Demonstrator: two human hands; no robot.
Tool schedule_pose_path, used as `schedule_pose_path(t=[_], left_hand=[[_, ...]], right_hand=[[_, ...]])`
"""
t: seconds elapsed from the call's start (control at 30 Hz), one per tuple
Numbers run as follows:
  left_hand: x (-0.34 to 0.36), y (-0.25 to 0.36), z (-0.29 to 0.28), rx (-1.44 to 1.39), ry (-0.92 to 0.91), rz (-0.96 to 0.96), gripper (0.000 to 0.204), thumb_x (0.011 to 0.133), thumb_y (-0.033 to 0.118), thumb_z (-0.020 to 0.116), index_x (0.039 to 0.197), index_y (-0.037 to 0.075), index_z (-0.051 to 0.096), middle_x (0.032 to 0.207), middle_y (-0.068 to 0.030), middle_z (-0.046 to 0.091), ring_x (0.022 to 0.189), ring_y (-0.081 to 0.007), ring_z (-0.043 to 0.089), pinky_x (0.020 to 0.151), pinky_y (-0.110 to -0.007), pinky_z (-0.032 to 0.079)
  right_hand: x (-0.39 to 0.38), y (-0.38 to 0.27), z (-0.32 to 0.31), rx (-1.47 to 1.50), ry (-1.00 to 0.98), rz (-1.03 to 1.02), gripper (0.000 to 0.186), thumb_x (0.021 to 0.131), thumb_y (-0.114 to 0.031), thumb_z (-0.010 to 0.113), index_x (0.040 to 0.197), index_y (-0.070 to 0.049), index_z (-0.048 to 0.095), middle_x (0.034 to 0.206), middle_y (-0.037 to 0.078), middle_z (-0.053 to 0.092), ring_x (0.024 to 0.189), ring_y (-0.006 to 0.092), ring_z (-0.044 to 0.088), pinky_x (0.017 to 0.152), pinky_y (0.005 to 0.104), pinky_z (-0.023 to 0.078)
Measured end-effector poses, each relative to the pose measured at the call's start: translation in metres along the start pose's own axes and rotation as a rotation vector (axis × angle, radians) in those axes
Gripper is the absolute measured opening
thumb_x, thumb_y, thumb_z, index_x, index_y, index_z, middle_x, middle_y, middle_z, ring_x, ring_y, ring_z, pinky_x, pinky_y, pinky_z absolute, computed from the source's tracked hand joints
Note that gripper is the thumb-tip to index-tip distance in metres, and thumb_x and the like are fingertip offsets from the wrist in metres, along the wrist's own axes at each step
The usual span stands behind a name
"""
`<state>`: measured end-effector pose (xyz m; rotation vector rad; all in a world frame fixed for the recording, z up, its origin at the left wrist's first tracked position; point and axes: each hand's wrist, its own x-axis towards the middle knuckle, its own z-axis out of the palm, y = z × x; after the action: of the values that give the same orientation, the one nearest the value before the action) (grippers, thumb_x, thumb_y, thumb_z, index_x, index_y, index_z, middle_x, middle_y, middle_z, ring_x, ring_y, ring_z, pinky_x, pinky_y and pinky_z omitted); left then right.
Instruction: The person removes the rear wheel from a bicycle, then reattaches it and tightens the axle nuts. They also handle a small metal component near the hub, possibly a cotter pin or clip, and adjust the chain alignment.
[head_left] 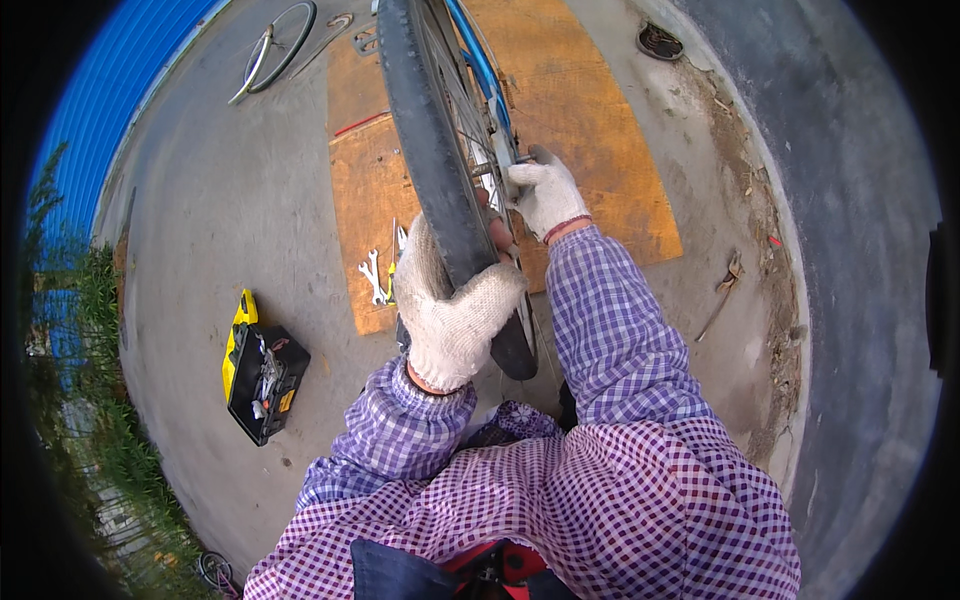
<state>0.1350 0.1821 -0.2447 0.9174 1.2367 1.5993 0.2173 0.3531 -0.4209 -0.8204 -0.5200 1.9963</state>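
Note:
A bicycle wheel with a black tyre (425, 130) stands upright in front of me, seen nearly edge-on. My left hand (450, 310), in a white knitted glove, is wrapped round the near part of the tyre. Bare fingers (497, 230) show by the spokes; whose they are I cannot tell. My right hand (547, 195), gloved too, is closed beside the wheel's right side, near its middle. Its fingertips meet a small dark part there, too hidden to name. A blue bicycle frame tube (480, 60) runs along the wheel's far right.
Underneath lies an orange-brown wooden board (600, 150) bearing wrenches (374, 278) and pliers (401, 238). Left of it sits an open black and yellow toolbox (265, 385) with tools inside. Another wheel rim (270, 50) is at the far left; a grey wall (870, 300) stands right.

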Motion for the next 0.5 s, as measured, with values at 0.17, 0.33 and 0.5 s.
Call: schedule_pose_path(t=[0.17,0.33,0.5], left_hand=[[-0.007,-0.019,-0.003,-0.023,-0.009,-0.013,0.08,0.077,0.019,0.093,0.143,-0.003,0.053,0.111,-0.0119,0.071,0.085,-0.0178,0.074,0.073,-0.026,0.061],[-0.015,-0.029,0.003,-0.052,-0.002,-0.013,0.087,0.077,0.026,0.096,0.144,-0.004,0.05,0.114,-0.0135,0.069,0.085,-0.0182,0.074,0.073,-0.025,0.06],[-0.019,-0.036,0.009,-0.075,0.006,-0.016,0.073,0.077,0.009,0.087,0.142,-0.002,0.054,0.108,-0.0094,0.07,0.087,-0.0158,0.072,0.076,-0.027,0.06]], right_hand=[[-0.003,0.012,-0.019,0.059,0.0,-0.082,0.088,0.084,0.009,0.064,0.161,0.009,0.022,0.14,0.025,0.052,0.106,0.0289,0.064,0.089,0.0414,0.054],[-0.006,0.022,-0.038,0.059,-0.058,-0.086,0.083,0.083,0.011,0.063,0.158,0.009,0.028,0.138,0.024,0.054,0.107,0.0288,0.064,0.092,0.0404,0.054],[0.0,0.024,-0.054,0.034,-0.119,-0.081,0.065,0.084,0.009,0.064,0.146,0.01,0.044,0.125,0.02,0.061,0.103,0.0262,0.065,0.091,0.0403,0.054]])
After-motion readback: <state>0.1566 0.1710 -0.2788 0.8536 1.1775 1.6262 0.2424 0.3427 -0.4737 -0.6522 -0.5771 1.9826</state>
